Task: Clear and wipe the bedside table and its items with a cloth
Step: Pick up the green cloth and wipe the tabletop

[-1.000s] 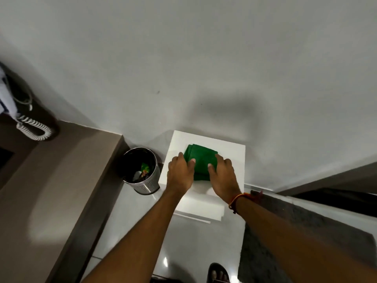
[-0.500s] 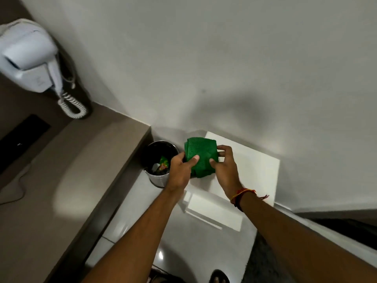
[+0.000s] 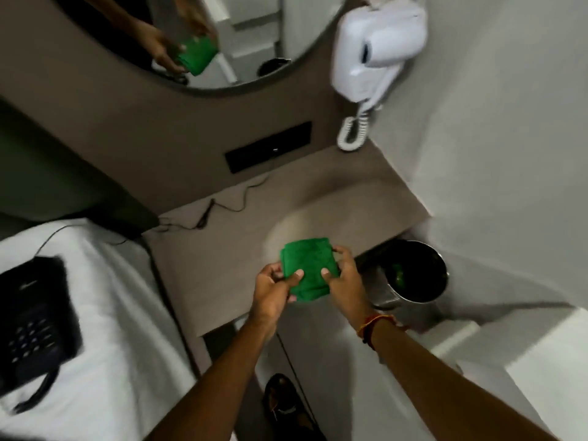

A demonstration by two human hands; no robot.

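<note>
I hold a folded green cloth [image 3: 308,269] in both hands above a beige bedside table [image 3: 203,281].

My left hand [image 3: 274,292] pinches the cloth's lower left edge, thumb on top, and my right hand [image 3: 345,278] grips its right side, thumb on top and fingers curled behind; a red thread bracelet [image 3: 370,327] circles that wrist. The cloth is in the air, clear of the tabletop, near the table's right end. A thin black cable [image 3: 222,206] lies on the table near the back wall. To the right, on the floor, stands a metal bin [image 3: 410,275]. To the left, a black telephone [image 3: 31,319] lies on white bedding [image 3: 121,313]. A white wall-mounted hair dryer [image 3: 375,49] with a coiled cord hangs above, beside a round mirror [image 3: 178,39] that reflects the cloth. The picture is slightly blurred.
</note>
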